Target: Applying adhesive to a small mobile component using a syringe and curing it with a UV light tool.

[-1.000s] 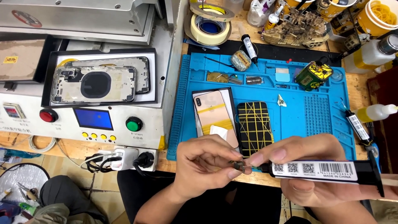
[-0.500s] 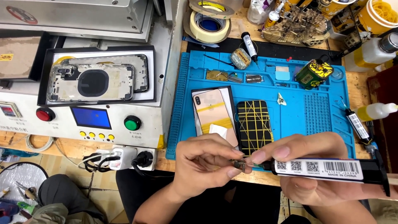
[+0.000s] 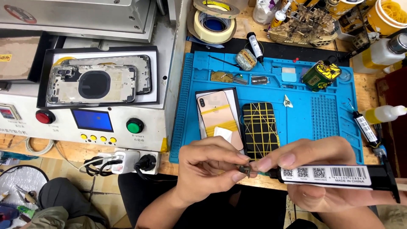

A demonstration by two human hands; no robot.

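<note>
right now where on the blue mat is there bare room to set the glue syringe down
The blue mat is bare along its left strip beside the gold phone back, and between the taped black phone and the grid section. The top trays around the green bottle are crowded.

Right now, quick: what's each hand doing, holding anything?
Left hand: closed, fingertips pinching the small tip of the glue syringe.
Right hand: closed around the glue syringe, holding it level.

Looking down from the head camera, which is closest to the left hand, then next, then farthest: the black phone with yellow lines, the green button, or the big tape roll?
From the left hand:
1. Black phone, just above, on the blue mat.
2. Green button, up-left, on the machine.
3. Tape roll, far top.
</note>
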